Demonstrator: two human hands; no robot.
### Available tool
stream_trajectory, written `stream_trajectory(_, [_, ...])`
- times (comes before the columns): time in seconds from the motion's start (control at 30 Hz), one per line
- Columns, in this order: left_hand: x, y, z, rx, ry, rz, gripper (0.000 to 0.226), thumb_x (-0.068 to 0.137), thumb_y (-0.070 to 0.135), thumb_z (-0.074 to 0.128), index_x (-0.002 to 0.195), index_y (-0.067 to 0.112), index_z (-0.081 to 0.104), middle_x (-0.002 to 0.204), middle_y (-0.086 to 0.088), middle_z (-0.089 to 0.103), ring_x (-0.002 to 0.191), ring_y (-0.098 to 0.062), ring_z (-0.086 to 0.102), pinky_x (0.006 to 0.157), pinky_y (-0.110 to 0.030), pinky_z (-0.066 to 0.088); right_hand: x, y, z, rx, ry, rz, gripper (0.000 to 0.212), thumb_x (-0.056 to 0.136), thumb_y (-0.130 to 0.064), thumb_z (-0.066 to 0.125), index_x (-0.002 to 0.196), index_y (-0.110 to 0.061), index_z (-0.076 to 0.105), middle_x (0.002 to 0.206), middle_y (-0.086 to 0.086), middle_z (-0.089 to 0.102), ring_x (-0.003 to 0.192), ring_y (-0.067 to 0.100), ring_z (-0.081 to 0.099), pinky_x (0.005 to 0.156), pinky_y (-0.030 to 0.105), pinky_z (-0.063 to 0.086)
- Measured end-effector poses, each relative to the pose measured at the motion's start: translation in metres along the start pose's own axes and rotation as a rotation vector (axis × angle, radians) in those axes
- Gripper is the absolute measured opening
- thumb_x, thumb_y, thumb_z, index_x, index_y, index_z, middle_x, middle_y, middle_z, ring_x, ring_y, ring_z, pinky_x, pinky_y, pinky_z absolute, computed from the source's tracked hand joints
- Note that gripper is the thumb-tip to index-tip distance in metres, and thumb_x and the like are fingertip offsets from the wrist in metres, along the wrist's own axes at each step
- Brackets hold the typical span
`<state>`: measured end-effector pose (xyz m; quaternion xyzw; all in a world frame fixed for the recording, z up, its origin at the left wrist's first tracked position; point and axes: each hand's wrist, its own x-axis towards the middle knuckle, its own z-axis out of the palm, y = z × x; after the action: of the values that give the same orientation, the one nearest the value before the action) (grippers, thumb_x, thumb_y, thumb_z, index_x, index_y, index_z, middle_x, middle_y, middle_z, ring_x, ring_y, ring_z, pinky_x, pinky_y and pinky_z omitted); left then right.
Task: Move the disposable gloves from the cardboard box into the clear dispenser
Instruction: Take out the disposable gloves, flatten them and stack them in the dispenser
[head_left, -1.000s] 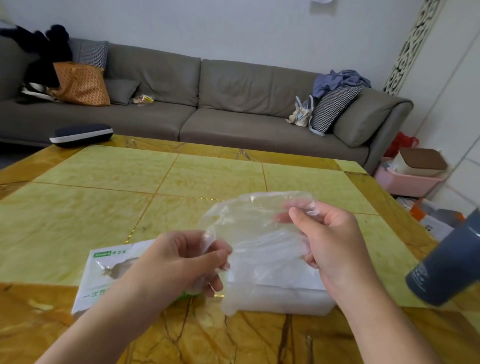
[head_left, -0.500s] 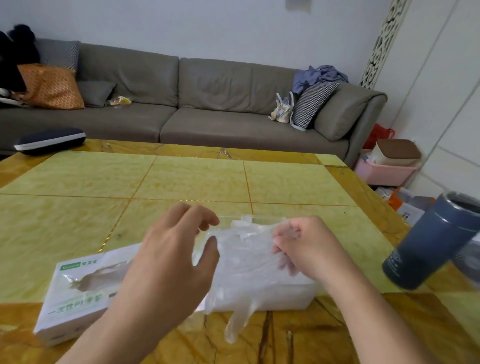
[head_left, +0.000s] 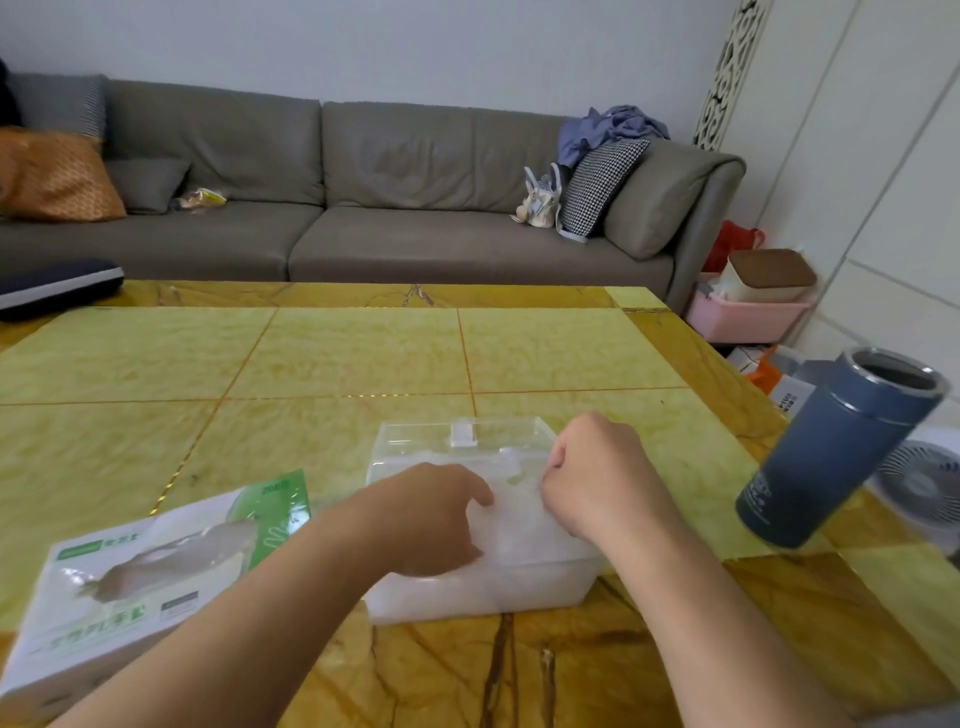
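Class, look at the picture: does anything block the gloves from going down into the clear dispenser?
Nothing visible: the clear plastic dispenser stands open-topped, and both hands, left hand and right hand, press the thin clear gloves into it.

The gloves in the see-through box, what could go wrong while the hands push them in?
The dispenser sits close to the table's near edge, so a hard push from the left hand or right hand might slide it off. The gloves look piled high, so some may spring out. The blue flask stands beside the right arm and might get knocked.

blue tumbler (head_left: 840, 451) on table (head_left: 363, 353) | grey sofa (head_left: 363, 208) | white fan (head_left: 919, 483)
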<state>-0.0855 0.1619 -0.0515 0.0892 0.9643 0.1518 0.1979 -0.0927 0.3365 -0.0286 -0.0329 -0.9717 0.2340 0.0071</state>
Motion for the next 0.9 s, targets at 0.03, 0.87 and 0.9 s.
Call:
stream_trajectory(0.03, [0.002,0.0,-0.001,0.011,-0.015,0.0,0.055,0.092,0.029,0.065,0.142,0.047,0.05,0.119,0.018,0.065,0.104,-0.009,0.064,0.09,-0.031,0.056,0.0,0.0,-0.001,-0.034,-0.003,-0.008,0.013,0.08,-0.001,0.057,0.071,-0.01,0.057,0.073,0.004,0.058,0.053,0.025,0.058,0.041,0.031,0.043])
stream_trajectory(0.87, [-0.009,0.013,-0.018,0.341,-0.217,-0.066,0.067,0.093,0.034,0.072,0.152,0.03,0.042,0.125,0.006,0.065,0.091,-0.017,0.063,0.08,-0.03,0.054,-0.011,-0.033,0.022,-0.481,-0.435,-0.117,0.02,0.088,-0.027,0.069,0.074,-0.021,0.056,0.098,-0.003,0.057,0.077,0.021,0.052,0.064,0.03,0.041])
stream_trajectory(0.9, [-0.01,0.015,-0.018,0.372,-0.218,-0.084,0.061,0.093,0.029,0.072,0.149,0.026,0.047,0.12,0.004,0.067,0.095,-0.019,0.066,0.082,-0.031,0.056,-0.007,-0.036,0.023,-0.516,-0.485,-0.099,0.024,0.089,-0.03,0.074,0.077,-0.021,0.055,0.109,-0.003,0.059,0.081,0.022,0.053,0.066,0.03,0.041])
